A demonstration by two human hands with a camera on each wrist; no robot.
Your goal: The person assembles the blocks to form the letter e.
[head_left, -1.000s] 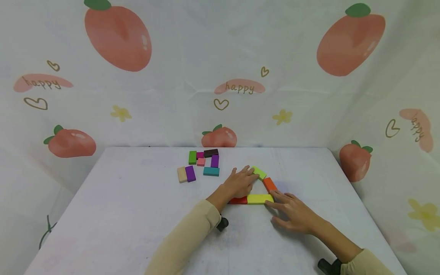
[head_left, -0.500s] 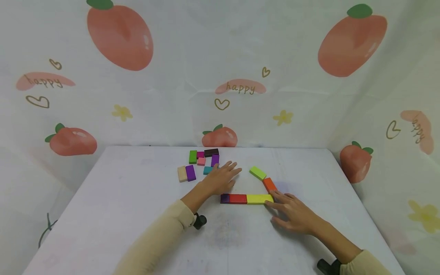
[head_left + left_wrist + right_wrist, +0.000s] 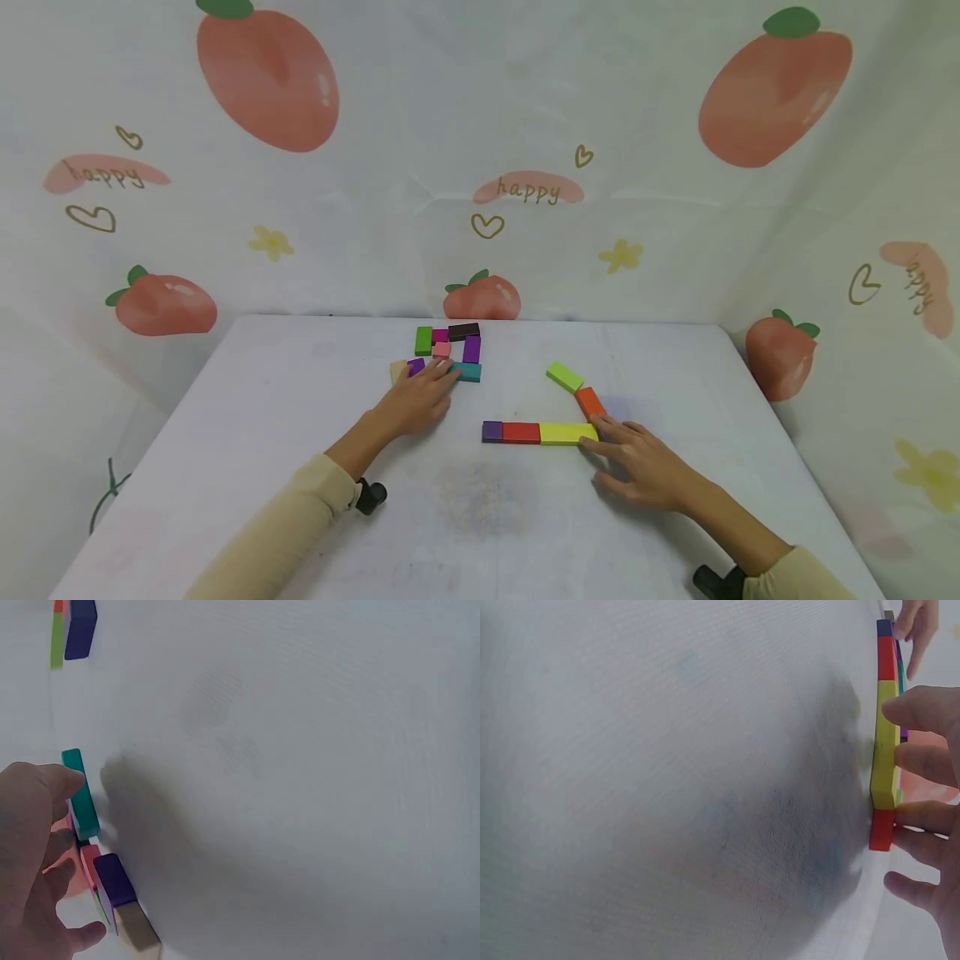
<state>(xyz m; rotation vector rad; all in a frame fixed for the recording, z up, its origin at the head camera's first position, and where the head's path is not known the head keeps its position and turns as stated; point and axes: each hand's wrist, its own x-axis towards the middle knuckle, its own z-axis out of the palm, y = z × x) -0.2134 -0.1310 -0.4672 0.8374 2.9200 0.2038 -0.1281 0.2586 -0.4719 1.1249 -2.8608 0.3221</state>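
Observation:
My left hand (image 3: 414, 402) reaches over the near side of a group of coloured wooden blocks, fingers spread. Its fingertips are at the teal block (image 3: 470, 372) and partly cover a purple block (image 3: 416, 365) and a beige block (image 3: 397, 372). In the left wrist view a finger overlaps the teal block (image 3: 79, 799); whether it touches is unclear. My right hand (image 3: 643, 468) rests with outstretched fingers against the yellow block (image 3: 562, 433) and the orange block (image 3: 590, 402). Yellow, red (image 3: 521, 432) and dark purple (image 3: 492, 432) blocks lie end to end in a row.
A lime block (image 3: 565, 377) meets the orange one's far end at an angle. Green (image 3: 423, 341), magenta (image 3: 440, 335), pink (image 3: 442, 350), dark brown (image 3: 463, 332) and upright-lying purple (image 3: 472, 349) blocks sit at the back of the white table (image 3: 300, 392). A printed cloth hangs behind.
My left hand has left the lime block and moved left to the back group of blocks, uncovering the dark purple and red blocks. My right hand has stayed in place.

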